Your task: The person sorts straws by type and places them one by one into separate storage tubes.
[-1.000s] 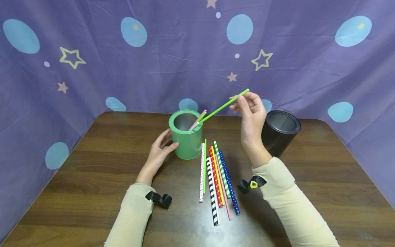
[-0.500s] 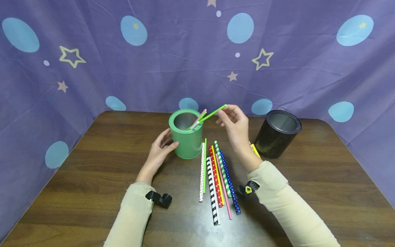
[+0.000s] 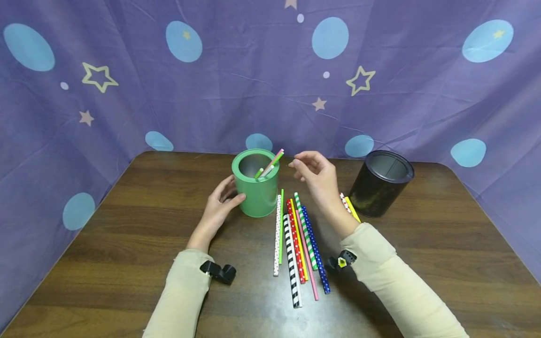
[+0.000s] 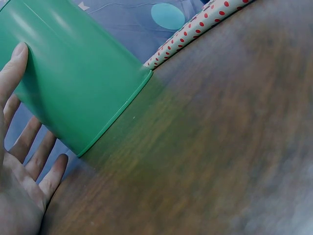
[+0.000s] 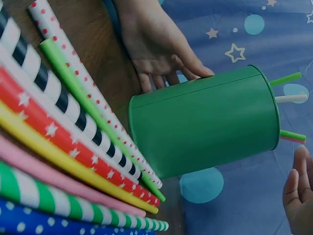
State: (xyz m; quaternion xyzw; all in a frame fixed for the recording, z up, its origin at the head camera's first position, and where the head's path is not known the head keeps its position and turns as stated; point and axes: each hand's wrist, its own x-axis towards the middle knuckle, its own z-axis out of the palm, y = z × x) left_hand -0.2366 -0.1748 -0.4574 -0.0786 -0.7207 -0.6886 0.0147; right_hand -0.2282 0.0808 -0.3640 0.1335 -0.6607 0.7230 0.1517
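At 8 o'clock of the green can [image 3: 256, 199], the left hand [image 3: 217, 209] sets its thumb against the wall, fingers loosely spread — likely to steady it. The right hand [image 3: 317, 178] hovers at 3 o'clock beside the rim, fingers loosely bent, gripping nothing. Straws [image 3: 277, 158] in the can lean toward 1 o'clock; the loose pile [image 3: 296, 241] lies at 5 o'clock, perhaps laid lengthwise for easy reach. Only the head view shows the black can [image 3: 376, 192], farther off at 3 o'clock; the right wrist view reveals stars on the red straw [image 5: 51, 129] — mere dots from above.
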